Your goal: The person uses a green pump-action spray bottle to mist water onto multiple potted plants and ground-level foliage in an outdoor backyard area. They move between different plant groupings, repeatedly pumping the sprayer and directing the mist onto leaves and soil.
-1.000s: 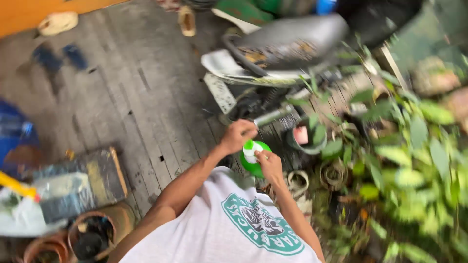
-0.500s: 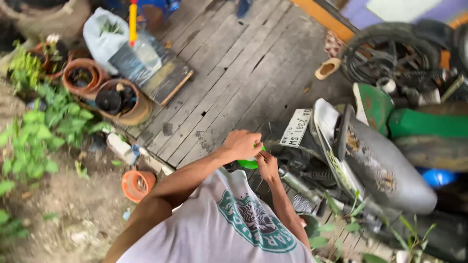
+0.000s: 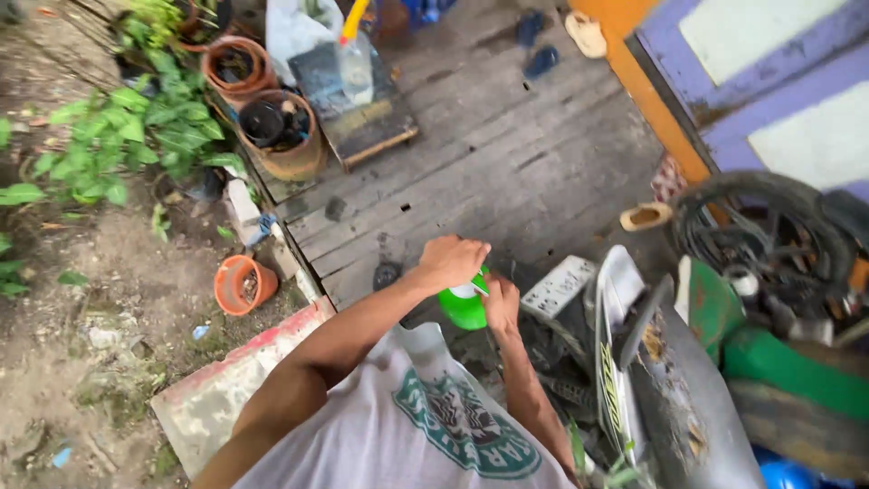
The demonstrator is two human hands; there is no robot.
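Observation:
A small green bottle with a white top is held in front of my chest, over the edge of a grey plank floor. My left hand is closed over the bottle's top from above. My right hand grips its right side, fingers wrapped around it. Most of the bottle is hidden by the two hands. I wear a white shirt with a green round print.
A parked motorbike with a green body stands close at my right, its wheel by a purple and orange wall. Terracotta pots and leafy plants stand at the left. A small orange pot lies on the dirt. Sandals lie on the planks.
The view has swung round, so the motorbike now sits at the right and the pots at the upper left. Both hands stay on the green bottle.

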